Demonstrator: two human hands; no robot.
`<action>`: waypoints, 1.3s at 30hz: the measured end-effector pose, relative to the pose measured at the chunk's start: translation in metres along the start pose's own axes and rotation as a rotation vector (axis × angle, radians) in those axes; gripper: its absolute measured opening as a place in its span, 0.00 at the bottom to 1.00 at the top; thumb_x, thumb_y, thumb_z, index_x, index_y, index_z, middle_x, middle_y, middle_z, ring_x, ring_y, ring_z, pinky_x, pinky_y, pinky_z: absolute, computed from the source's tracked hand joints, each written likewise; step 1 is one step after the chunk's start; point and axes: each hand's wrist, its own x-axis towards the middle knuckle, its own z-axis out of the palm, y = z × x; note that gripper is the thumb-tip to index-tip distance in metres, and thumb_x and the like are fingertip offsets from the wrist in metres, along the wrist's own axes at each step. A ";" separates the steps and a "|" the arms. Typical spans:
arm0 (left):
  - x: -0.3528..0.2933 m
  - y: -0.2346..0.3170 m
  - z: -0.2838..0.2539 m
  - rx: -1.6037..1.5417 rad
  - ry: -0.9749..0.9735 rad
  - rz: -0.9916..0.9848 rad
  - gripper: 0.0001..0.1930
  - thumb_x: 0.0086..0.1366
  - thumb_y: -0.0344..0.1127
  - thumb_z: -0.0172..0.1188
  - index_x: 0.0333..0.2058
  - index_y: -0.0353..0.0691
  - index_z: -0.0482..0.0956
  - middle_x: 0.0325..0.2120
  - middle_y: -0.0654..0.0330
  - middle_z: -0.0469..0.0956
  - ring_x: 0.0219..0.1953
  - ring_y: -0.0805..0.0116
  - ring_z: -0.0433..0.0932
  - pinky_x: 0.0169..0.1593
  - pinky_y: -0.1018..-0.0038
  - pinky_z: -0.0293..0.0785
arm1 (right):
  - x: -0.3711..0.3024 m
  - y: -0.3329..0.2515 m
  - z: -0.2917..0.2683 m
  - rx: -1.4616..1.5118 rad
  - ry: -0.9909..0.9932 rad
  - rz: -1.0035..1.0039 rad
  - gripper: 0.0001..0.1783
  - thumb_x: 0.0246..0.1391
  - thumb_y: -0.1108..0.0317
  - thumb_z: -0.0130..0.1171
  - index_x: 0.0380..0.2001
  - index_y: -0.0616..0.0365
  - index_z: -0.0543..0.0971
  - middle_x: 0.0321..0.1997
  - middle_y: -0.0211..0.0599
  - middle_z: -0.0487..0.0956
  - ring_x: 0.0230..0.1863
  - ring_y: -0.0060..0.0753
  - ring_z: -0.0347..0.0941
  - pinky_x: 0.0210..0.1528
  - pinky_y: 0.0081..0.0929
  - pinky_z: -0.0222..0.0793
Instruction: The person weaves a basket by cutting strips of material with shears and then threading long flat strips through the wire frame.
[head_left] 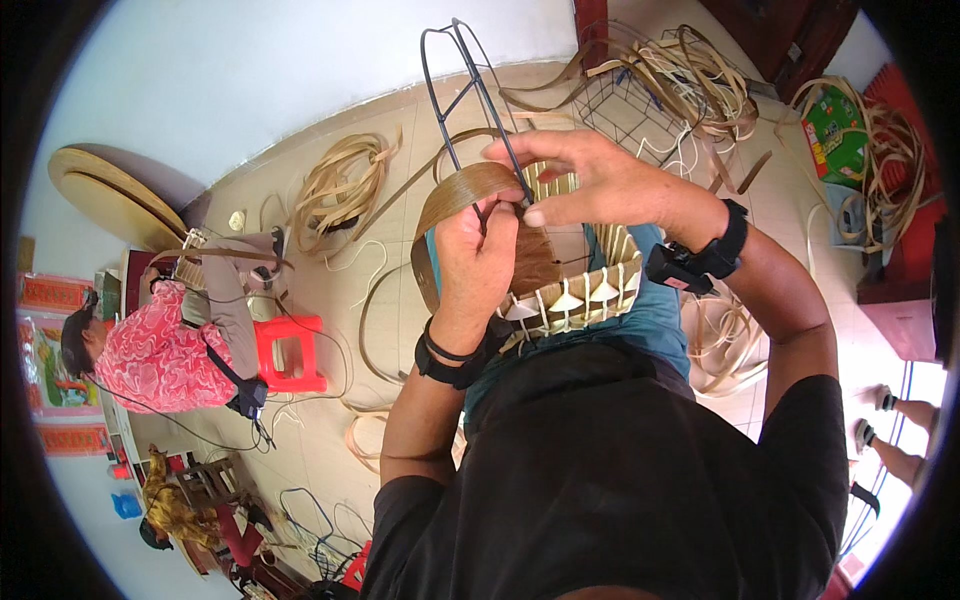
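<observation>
Looking down at my lap, I take the half-woven basket (pixel 575 290) as my landmark: it rests on my knees against the teal cloth, its rim of pale strips and white triangular gaps facing me. Rising from it, away from my body, is a black wire frame (pixel 470 90), its long axis running from the basket up toward the far wall. A wide brown strip (pixel 465 195) arcs over the near-left side of the basket, bending from beside the wire down toward my left wrist.

My left hand (pixel 480 265) sits just left of the basket's middle, fingers curled together and clamped on the strip where it meets the wire. My right hand (pixel 590 180) lies above the basket, reaching across from the right; thumb and forefinger are pinched together at the wire and the strip's end, the other fingers spread. Both hands touch at that one spot, so neither is nearer; the strip's free length runs leftward and down from the pinch.

Beyond the basket lie loose coils of cane (pixel 345 180) on the tiled floor and a wire cage (pixel 625 110) with more strips. Left of the basket, well apart, a person in a pink top (pixel 160 350) sits by a red stool (pixel 290 350).
</observation>
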 end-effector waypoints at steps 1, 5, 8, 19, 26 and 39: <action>0.001 0.000 -0.001 0.080 -0.039 0.045 0.10 0.65 0.25 0.47 0.39 0.29 0.77 0.33 0.60 0.78 0.33 0.77 0.74 0.41 0.80 0.71 | 0.003 -0.001 0.002 -0.038 -0.046 -0.005 0.36 0.45 0.68 0.67 0.59 0.61 0.68 0.51 0.35 0.76 0.54 0.27 0.69 0.57 0.32 0.64; -0.001 -0.008 0.002 -0.207 -0.025 0.007 0.12 0.66 0.28 0.45 0.43 0.29 0.74 0.35 0.57 0.78 0.34 0.72 0.77 0.42 0.75 0.74 | 0.011 0.006 0.000 0.227 -0.156 0.024 0.30 0.45 0.72 0.69 0.53 0.65 0.72 0.47 0.36 0.76 0.46 0.26 0.73 0.47 0.27 0.72; -0.008 0.000 0.013 -0.474 -0.004 -0.014 0.14 0.66 0.29 0.44 0.47 0.29 0.69 0.35 0.52 0.78 0.36 0.64 0.80 0.42 0.69 0.77 | 0.013 0.007 -0.007 0.542 -0.192 0.095 0.18 0.43 0.77 0.69 0.38 0.66 0.73 0.42 0.40 0.76 0.36 0.29 0.78 0.33 0.25 0.76; -0.013 -0.001 0.015 -0.649 -0.056 -0.142 0.18 0.67 0.28 0.50 0.55 0.29 0.66 0.39 0.45 0.79 0.37 0.59 0.81 0.43 0.66 0.79 | 0.006 0.029 -0.018 0.613 -0.174 0.082 0.15 0.45 0.74 0.65 0.37 0.64 0.74 0.40 0.37 0.77 0.35 0.29 0.78 0.41 0.25 0.74; -0.011 -0.002 0.018 -0.607 -0.066 -0.143 0.19 0.68 0.31 0.49 0.56 0.31 0.65 0.40 0.44 0.79 0.37 0.58 0.81 0.43 0.68 0.78 | 0.011 0.003 0.014 -0.632 0.380 -0.183 0.15 0.52 0.77 0.56 0.45 0.59 0.75 0.36 0.34 0.78 0.36 0.25 0.76 0.38 0.26 0.74; -0.021 0.002 0.017 -0.601 -0.060 -0.128 0.15 0.68 0.30 0.51 0.50 0.30 0.72 0.37 0.46 0.80 0.34 0.61 0.81 0.42 0.68 0.78 | -0.099 0.073 -0.216 0.180 1.110 0.371 0.14 0.58 0.70 0.46 0.40 0.54 0.81 0.37 0.32 0.80 0.35 0.28 0.76 0.38 0.30 0.75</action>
